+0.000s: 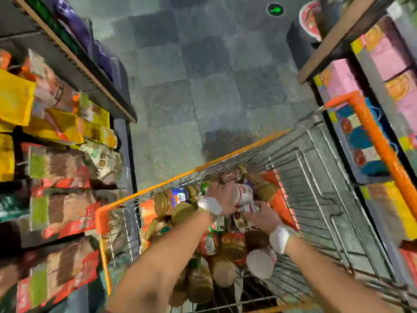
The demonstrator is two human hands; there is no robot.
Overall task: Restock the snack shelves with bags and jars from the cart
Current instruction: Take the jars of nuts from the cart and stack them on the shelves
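Both my arms reach down into the wire cart [320, 177] with its orange rim. My left hand [222, 196] grips a white-and-pink snack bag [244, 195] from above. My right hand [262, 216] holds the same bag at its lower end. Around them lie gold-lidded jars [161, 203], a white-lidded jar [259, 263] and red and orange packets [276, 199]. The picture is blurred, so the fingers' hold is hard to read.
Snack shelves [67, 168] with yellow, brown and red bags stand at the left, close to the cart's corner. Shelves with pink and orange boxes [388, 53] stand at the right. Grey tiled floor [191, 86] runs ahead between them.
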